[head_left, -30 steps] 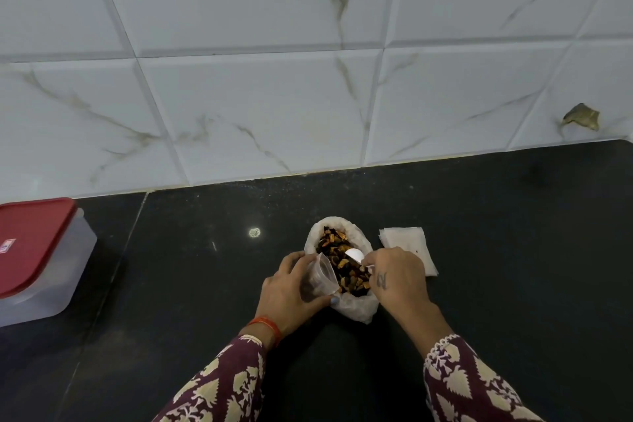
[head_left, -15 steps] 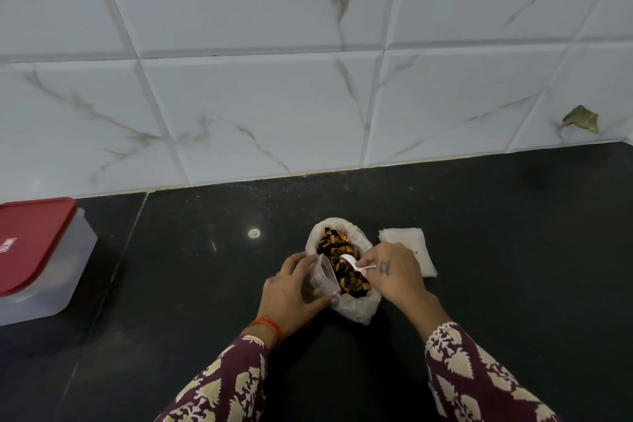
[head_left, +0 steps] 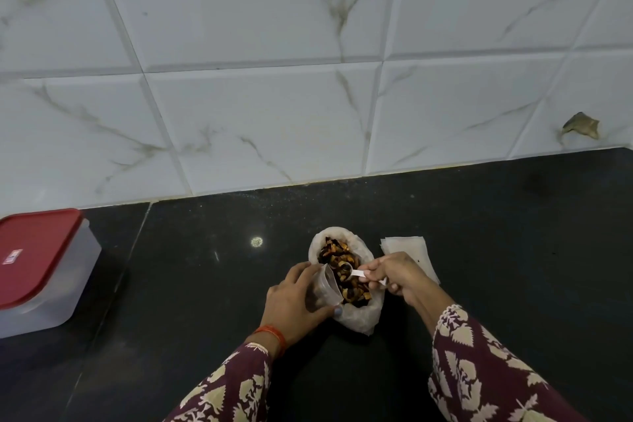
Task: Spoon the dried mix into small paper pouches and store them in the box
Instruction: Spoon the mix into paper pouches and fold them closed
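Note:
An open white bag (head_left: 359,317) of dark brown and orange dried mix (head_left: 337,252) lies on the black counter (head_left: 205,284). My left hand (head_left: 294,298) holds a small translucent pouch (head_left: 330,288) open at the bag's left edge. My right hand (head_left: 397,274) pinches a small white spoon (head_left: 354,272), its bowl over the mix just beside the pouch mouth. A stack of flat white paper pouches (head_left: 412,252) lies right of the bag, partly under my right hand. The clear box with a red lid (head_left: 37,257) stands at the far left.
A white marble-look tiled wall (head_left: 308,79) rises behind the counter. A chipped spot (head_left: 580,125) marks the tile at the right. A seam (head_left: 113,298) runs through the counter near the box.
My right hand has drawn back to the right and turned. The spoon has come up out of the mix and now points toward the pouch mouth. My left hand holds still.

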The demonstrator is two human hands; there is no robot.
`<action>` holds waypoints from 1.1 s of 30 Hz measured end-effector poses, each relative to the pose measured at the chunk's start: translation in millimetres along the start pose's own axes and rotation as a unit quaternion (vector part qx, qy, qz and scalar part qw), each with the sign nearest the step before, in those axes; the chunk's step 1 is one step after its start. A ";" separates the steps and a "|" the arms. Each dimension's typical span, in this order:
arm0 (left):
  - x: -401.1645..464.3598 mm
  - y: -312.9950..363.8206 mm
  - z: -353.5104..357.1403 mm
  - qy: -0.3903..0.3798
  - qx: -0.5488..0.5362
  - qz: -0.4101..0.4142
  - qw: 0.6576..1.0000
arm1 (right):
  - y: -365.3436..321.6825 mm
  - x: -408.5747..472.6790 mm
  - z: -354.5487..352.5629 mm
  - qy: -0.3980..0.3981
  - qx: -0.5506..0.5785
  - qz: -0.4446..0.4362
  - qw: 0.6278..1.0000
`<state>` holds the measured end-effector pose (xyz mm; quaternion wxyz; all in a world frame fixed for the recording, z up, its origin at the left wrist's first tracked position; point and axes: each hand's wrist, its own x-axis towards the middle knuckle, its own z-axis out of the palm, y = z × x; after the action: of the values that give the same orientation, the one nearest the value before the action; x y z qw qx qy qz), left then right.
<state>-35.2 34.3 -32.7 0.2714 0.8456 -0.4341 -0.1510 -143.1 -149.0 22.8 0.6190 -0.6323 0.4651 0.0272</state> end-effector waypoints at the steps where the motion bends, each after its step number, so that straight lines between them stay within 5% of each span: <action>1: 0.4 -0.4 0.7 0.001 -0.002 0.001 1.000 | 2.0 1.0 1.6 0.001 0.021 0.005 1.000; 15: -2.1 -5.4 -4.0 0.037 -0.110 -0.009 0.993 | 14.1 3.2 -3.6 -0.006 0.128 0.037 0.991; 24: 2.3 -3.1 -4.9 0.055 -0.125 -0.017 0.990 | 9.6 -17.8 -11.8 -0.008 0.161 -0.024 0.987; 30: 4.7 -0.9 -5.4 0.061 -0.161 -0.020 0.985 | 1.7 -44.9 1.0 0.008 0.075 -0.127 0.989; 33: 4.5 -1.9 -3.9 0.065 -0.184 -0.023 0.981 | 5.0 -50.4 15.7 0.060 -0.077 -0.242 0.965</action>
<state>-29.5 32.8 -30.8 0.4465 0.7989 -0.3611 -0.1788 -166.3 -107.3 46.1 0.5275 -0.7722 0.3309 -0.1263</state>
